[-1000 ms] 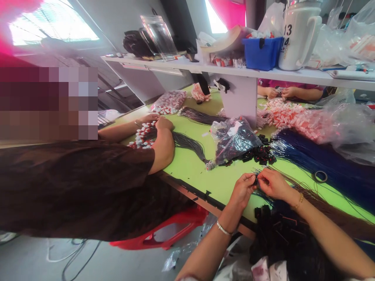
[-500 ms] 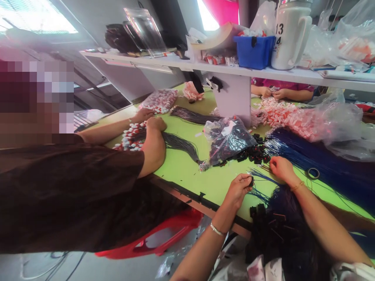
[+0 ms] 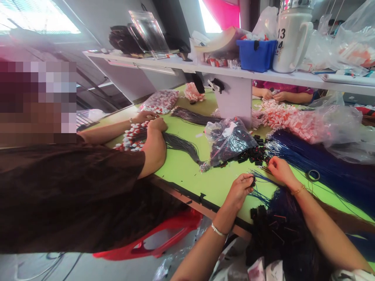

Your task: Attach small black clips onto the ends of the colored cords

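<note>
My left hand (image 3: 239, 190) pinches a small black plastic connector (image 3: 253, 181) between thumb and fingers. Blue wires (image 3: 261, 198) lie just beside it, running towards a dark bundle with black connectors (image 3: 258, 212) at the table's edge. My right hand (image 3: 279, 170) is closed, its fingertips at the edge of a pile of loose black connectors (image 3: 255, 155); what they pinch is hidden. Bundled dark blue wires (image 3: 319, 162) with bare metal tips lie beyond my right hand. A clear bag of black parts (image 3: 230, 140) rests behind the pile.
A black tape ring (image 3: 313, 175) lies right of my right hand. At left, a co-worker's arm (image 3: 155, 148) reaches over grey wires (image 3: 183, 145) with white-and-orange connectors. A shelf (image 3: 205, 70) spans overhead, carrying a blue bin (image 3: 256, 56) and white mug (image 3: 290, 43). Another person's hands (image 3: 274, 95) work behind.
The view has shifted slightly. My left hand still holds the black connector, and my right hand stays closed by the pile. The co-worker's far hand has moved a little.
</note>
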`<state>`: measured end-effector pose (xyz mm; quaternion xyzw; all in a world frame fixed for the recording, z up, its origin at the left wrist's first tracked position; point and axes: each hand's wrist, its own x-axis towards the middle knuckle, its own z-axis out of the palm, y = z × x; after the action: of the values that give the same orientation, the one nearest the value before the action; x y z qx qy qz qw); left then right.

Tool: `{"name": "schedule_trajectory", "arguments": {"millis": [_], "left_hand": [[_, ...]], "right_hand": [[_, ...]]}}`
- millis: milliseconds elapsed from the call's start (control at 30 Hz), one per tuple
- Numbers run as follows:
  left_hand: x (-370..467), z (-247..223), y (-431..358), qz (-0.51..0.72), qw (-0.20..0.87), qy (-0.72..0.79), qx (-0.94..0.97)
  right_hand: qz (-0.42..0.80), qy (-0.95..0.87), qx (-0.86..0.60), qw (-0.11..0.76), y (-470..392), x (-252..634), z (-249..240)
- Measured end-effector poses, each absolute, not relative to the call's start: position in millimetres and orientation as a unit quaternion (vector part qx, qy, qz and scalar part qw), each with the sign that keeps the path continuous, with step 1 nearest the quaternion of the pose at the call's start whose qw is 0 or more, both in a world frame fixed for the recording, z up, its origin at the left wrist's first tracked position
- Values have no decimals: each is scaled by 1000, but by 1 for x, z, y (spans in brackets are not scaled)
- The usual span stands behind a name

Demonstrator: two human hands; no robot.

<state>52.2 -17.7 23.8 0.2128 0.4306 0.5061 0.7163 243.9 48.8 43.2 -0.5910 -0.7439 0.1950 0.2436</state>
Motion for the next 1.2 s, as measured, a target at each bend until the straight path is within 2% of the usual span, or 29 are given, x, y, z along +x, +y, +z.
{"name": "schedule_trajectory", "arguments": {"millis": [167,400,867,1200], "left_hand": [[60,25,-13,516,730,402,198],[69,20,-5,523,754,370,144],[69,15,-4,515,764,360,146],[68,11,-4,517,761,361,152]], "right_hand": [[347,-716,-500,342,43,235,49],[400,-715,-477,317,25,230,55],[239,-797,-495,250,14,225,57],[184,-828,-481,224,13,224,60]]}}
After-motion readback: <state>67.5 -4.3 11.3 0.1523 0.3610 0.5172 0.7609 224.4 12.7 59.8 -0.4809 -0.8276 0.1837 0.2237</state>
